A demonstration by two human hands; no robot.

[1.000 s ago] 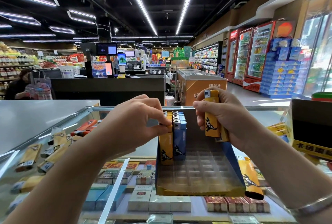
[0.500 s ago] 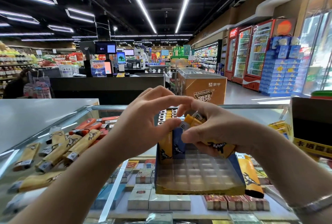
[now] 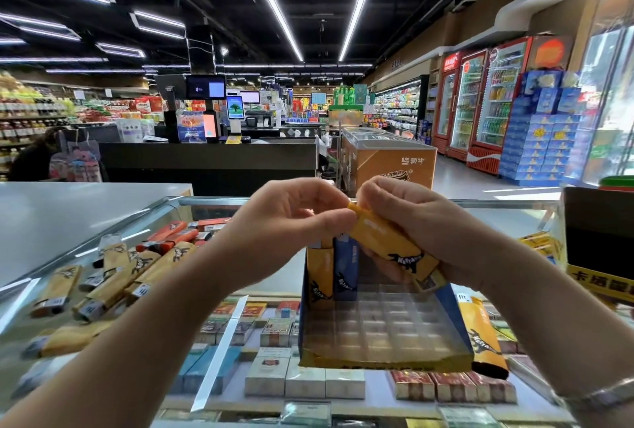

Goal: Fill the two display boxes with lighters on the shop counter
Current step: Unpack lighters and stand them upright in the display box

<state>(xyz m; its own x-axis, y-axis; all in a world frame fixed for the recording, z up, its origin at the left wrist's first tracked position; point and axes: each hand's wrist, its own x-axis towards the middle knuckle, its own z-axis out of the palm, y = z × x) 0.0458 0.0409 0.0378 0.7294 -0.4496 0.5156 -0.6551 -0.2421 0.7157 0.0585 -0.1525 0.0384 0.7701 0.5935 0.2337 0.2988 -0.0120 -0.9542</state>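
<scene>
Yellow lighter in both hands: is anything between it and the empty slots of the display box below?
Nothing visible. The yellow lighter is held tilted above the display box; its clear slots lie open beneath, and the standing lighters fill only the far-left corner.

Long ceiling strip lights (image 3: pixel 271 6) are giving you bright, even light. Left of your grip, the glass counter top (image 3: pixel 85 246) is throwing white glare and the loose lighters (image 3: pixel 113 280) there are blurring. Straight lines are bowing towards the frame edges.
</scene>
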